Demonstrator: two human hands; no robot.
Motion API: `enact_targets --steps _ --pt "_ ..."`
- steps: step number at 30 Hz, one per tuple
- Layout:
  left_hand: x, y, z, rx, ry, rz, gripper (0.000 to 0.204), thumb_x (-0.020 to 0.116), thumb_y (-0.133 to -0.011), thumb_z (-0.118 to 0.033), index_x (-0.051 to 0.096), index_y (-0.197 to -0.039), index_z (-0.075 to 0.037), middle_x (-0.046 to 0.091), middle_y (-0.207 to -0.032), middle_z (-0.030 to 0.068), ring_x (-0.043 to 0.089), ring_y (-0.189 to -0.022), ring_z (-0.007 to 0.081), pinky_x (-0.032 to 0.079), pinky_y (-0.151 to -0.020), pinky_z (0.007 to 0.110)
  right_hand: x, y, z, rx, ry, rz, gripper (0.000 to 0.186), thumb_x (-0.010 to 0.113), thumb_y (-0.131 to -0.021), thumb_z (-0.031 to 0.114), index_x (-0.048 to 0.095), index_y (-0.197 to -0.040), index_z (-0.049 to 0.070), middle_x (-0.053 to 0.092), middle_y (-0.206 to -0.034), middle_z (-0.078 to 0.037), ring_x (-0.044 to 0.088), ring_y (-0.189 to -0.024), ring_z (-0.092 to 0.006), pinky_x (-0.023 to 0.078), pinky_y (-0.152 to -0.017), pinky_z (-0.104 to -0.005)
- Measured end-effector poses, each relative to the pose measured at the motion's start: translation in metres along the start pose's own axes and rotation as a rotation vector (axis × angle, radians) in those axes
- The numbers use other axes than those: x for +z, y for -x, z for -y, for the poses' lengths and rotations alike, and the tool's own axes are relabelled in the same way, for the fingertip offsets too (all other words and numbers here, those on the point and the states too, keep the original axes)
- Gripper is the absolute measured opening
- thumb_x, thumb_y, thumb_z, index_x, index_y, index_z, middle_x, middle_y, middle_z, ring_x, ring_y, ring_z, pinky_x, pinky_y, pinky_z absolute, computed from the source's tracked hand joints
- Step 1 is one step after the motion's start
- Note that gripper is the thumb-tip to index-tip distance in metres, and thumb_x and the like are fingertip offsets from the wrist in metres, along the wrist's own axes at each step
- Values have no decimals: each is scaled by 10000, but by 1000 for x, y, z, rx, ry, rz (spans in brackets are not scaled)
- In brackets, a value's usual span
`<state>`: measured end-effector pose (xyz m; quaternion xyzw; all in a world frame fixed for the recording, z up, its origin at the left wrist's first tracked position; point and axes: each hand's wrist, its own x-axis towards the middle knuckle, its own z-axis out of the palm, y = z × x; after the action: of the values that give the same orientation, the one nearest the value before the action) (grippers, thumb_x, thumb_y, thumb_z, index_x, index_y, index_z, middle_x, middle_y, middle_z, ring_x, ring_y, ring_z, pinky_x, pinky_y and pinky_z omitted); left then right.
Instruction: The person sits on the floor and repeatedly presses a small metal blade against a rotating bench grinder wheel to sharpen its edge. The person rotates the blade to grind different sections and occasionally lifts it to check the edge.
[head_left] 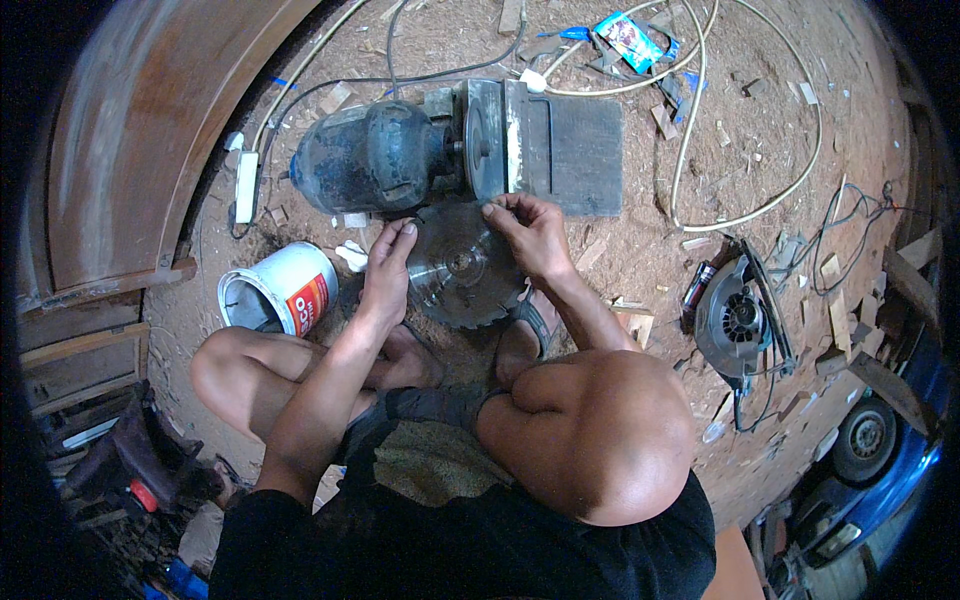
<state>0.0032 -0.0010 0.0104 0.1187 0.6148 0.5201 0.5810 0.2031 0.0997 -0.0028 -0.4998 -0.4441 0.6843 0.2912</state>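
The step in hand looks like dressing or checking the teeth of a round, dark steel saw blade with a toothed rim (450, 285), held roughly flat between the person's knees, just in front of a blue-black cylindrical motor (365, 155) and its thin grey grinding disc (482, 135). The left hand (383, 268) pinches the blade's upper left rim between thumb and fingers; the right hand (538, 238) pinches the upper right rim, thumb and forefinger closed on the edge nearest the disc.

The next move, as I judge it, calls for a small, even turn of the blade to bring another tooth in line, with both grips steady and the right fingertips well clear of the disc.

Several things are hard to tell. Whether the blade's edge touches the disc or stops just short of it is unclear — so is whether the disc is spinning. The fingers under the blade are hidden. A white plastic bucket with a red label (268, 283) lies tipped on its side, the grey stuff inside not readable. On the right, a grey and black handheld circular saw (738, 320) rests on the ground; I cannot tell whether it has a blade fitted. The blue vehicle (893, 490) is cut off by the dark rim.
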Motion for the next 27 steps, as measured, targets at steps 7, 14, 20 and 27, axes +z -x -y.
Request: enact_targets --steps 7,14,20,27 --pt "2 11 -8 54 -83 -6 213 550 -1004 -218 611 -1118 -50 618 -1041 0 528 -997 87 394 -927 246 0 8 -2 72 4 -6 225 733 -876 193 692 -963 -11 680 -796 -25 589 -707 -79 482 -656 -251" --pt "26 66 -58 484 -601 -17 166 589 -973 -155 614 -1039 -5 616 -895 49 563 -834 123 452 -773 262 -17 46 22 30 -214 100 152 729 -881 126 678 -984 26 685 -860 -17 604 -779 -82 482 -700 -242" --pt "46 87 -105 868 -757 180 129 668 -896 -101 654 -993 -18 626 -850 116 605 -739 225 481 -673 310 -26 56 46 -118 -287 136 127 686 -885 12 681 -1011 25 706 -921 -44 637 -847 -100 508 -779 -259" --pt "69 100 -124 980 -781 231 146 699 -874 -103 671 -995 -26 616 -839 102 601 -726 219 478 -648 312 -34 56 51 -201 -377 150 122 682 -880 -8 675 -997 27 707 -916 -46 636 -828 -94 506 -756 -249"
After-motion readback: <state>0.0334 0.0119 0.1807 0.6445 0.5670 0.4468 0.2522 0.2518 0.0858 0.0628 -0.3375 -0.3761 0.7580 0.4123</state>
